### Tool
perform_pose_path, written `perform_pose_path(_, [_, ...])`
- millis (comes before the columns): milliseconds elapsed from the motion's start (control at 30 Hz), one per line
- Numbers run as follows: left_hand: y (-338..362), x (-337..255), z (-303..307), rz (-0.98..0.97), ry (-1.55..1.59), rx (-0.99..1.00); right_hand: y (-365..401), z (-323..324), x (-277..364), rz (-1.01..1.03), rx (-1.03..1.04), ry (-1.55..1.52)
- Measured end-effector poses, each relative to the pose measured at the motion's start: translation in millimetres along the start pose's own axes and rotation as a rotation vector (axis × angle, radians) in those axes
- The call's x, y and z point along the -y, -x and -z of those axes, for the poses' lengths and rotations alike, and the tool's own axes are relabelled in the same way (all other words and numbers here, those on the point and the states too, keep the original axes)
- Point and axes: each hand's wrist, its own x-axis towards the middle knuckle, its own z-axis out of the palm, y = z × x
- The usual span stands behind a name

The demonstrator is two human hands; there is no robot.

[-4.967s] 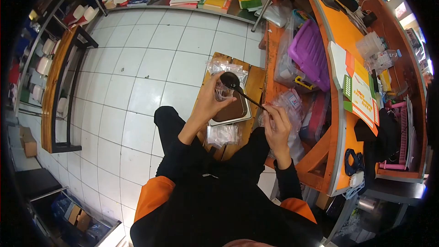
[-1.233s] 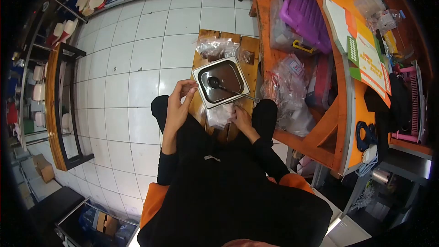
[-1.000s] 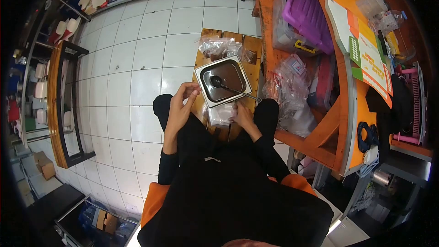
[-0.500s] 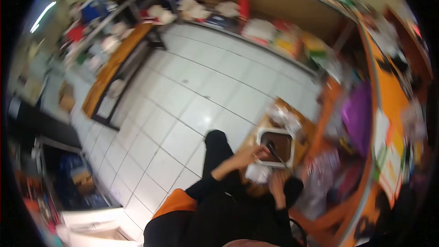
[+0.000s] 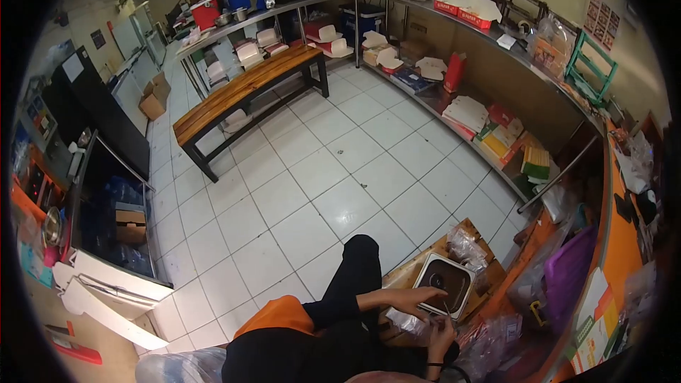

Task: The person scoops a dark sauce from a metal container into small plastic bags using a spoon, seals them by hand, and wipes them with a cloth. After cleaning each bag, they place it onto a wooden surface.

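A rectangular metal-rimmed container [image 5: 468,301] with smooth brown contents [image 5: 455,282] sits on a wooden stool or bench [image 5: 401,273] at my right. A dark round utensil end [image 5: 437,281] shows in the brown mass. My left hand [image 5: 408,301] reaches over the container's near left corner, fingers stretched out and apart. Below that corner, my right hand [image 5: 441,333] is closed, fingertips pinched together close to the rim; what it holds is too small to make out. A clear plastic bag [image 5: 406,321] lies just under my left hand.
Another clear bag [image 5: 467,247] lies behind the container. To the right are a purple bag [image 5: 567,269], plastic bags [image 5: 496,340] and an orange counter [image 5: 608,220]. A wooden bench [image 5: 248,92] stands across the tiled floor [image 5: 305,170]. Shelves with boxes [image 5: 468,113] line the back.
My left hand has opened and stretched its fingers; the dark utensil by it now shows only its end. My right hand has closed by the rim. The view has shifted and sharpened.
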Motion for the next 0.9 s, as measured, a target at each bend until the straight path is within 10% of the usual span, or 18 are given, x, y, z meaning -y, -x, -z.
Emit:
perform_pose_path(200, [-12,-12,4,0.219,0.496,0.094,-23,33,68,-0.081,-0.205,-0.614])
perform_pose_path(433, [-14,-43,14,0.278,0.603,-0.172,-39,39,96,0.183,-0.659,-0.133])
perform_pose_path(567, [-19,-58,20,0.263,0.287,-0.345,-28,47,104,0.404,-0.378,0.171])
perform_pose_path(900, [-26,-78,27,0.069,-0.070,-0.035,-31,67,109,0.072,0.291,-0.448])
